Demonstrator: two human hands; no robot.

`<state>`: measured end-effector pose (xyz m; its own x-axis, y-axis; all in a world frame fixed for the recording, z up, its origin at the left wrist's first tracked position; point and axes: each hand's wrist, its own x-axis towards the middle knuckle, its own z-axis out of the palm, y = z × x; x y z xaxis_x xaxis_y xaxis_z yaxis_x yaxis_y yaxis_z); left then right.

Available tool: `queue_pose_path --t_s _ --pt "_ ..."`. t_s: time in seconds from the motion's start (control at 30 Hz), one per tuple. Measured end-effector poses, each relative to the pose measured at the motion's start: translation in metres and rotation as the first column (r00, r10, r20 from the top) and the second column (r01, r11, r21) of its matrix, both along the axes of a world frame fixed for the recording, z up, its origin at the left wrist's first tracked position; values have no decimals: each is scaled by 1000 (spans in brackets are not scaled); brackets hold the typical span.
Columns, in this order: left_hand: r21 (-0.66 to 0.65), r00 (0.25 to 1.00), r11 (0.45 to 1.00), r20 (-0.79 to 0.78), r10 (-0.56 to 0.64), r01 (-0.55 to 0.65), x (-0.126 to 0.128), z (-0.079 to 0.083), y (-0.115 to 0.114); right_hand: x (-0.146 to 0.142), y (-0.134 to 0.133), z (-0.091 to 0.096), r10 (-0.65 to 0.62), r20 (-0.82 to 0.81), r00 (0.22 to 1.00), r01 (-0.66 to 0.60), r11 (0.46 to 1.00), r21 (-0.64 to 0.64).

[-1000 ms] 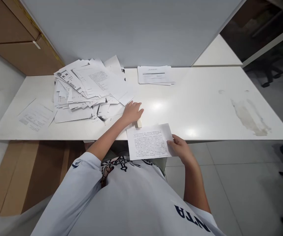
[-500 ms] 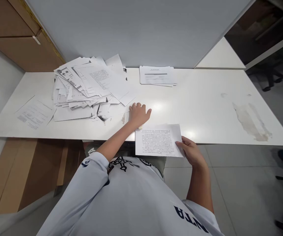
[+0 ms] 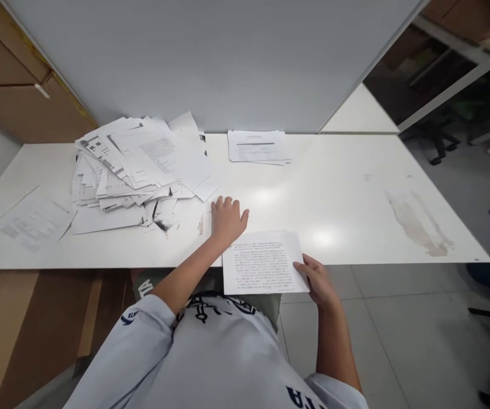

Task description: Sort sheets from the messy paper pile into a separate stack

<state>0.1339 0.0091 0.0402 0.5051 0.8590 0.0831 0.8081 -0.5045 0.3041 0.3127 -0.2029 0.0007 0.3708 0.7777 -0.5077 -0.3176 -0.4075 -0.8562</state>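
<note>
My left hand (image 3: 228, 220) lies palm down on the white table (image 3: 334, 227), just right of a loose, messy pile of printed papers (image 3: 134, 173). Whatever lies under the palm is hidden. My right hand (image 3: 318, 282) pinches the right edge of a printed text sheet (image 3: 262, 262), which it holds near the table's front edge, close to my left hand. Farther back, a small, neat stack of papers (image 3: 256, 146) lies apart from the pile. A single loose sheet (image 3: 36, 220) lies left of the pile.
A pale grey partition (image 3: 185, 57) rises behind the table. A brownish stain (image 3: 418, 223) marks the table's right side. Cardboard (image 3: 40, 329) stands below the left edge, and a tiled floor (image 3: 390, 341) lies below the right. Another white tabletop (image 3: 360, 111) shows back right.
The held sheet now sits level instead of tilted. A small cream object seen by my left hand earlier is now out of sight. The whole view has shifted slightly.
</note>
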Motion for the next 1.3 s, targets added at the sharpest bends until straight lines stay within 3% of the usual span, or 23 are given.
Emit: queue_pose_path --t_s 0.2,0.33,0.43,0.53,0.63,0.7,0.77,0.87,0.97,1.07,1.2,1.3 --pt "-95 991 995 123 47 -35 -4 -1 5 -5 11 13 110 38 993 -111 994 20" --pt "-202 963 977 242 121 -72 -8 7 6 7 6 23 148 247 958 -143 989 -38" --pt "-290 918 953 347 190 -87 -15 12 6 42 0 32 62 372 926 -44 997 -58" --pt "-349 840 936 495 224 -45 -30 9 7 87 13 43 -163 365 917 163 986 30" --pt "-265 776 963 618 126 55 -48 -3 7 119 65 49 -337 326 883 285 938 198" --pt "-101 753 986 657 -34 134 -57 -11 6 129 121 47 -333 347 877 253 933 256" --pt "89 718 974 662 -213 206 -61 -16 5 132 185 37 -287 427 857 186 947 263" --pt "259 670 931 648 -364 255 -61 -18 4 126 271 22 -218 629 746 91 969 228" --pt "279 692 922 610 -387 269 -58 -18 5 116 326 17 -90 825 558 -66 986 152" --pt "282 745 921 546 -384 269 -57 -18 10 101 347 19 -37 913 406 -147 984 105" --pt "334 791 929 519 -325 162 -58 -15 14 83 334 10 -219 934 281 -9 973 231" --pt "301 845 954 505 -175 18 -63 -12 14 78 307 -6 -313 906 285 60 949 309"
